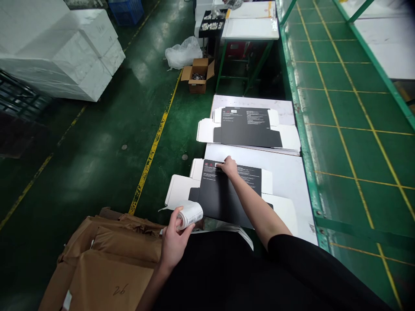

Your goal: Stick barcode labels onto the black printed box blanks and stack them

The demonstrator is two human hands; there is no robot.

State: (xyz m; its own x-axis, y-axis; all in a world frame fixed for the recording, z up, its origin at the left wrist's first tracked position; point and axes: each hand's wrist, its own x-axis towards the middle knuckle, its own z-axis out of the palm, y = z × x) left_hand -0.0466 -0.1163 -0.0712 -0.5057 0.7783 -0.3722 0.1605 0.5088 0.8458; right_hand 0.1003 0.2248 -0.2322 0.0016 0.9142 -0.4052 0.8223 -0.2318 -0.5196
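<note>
In my left hand (175, 239) is a white roll of printed labels (192, 214), with fingers and thumb around its end and a strip of backing trailing left. My right hand (228, 166) is stretched forward, its fingers closed at a small white label (218, 164) near the top left of a flat black-and-white box blank (214, 194). The fingertips partly cover the label, so I cannot see whether it is fully down. My right forearm crosses the black panel. Beyond it lies a stack of similar blanks (249, 129); the top one bears a white label (234, 111).
Brown paper-wrapped bundles (113, 268) stand at the lower left. A green metal rail (303, 129) runs along the right of the white work surface (288, 172). Ahead are an open carton (197, 86), a plastic bag (184, 52) and a white-topped table (251, 28).
</note>
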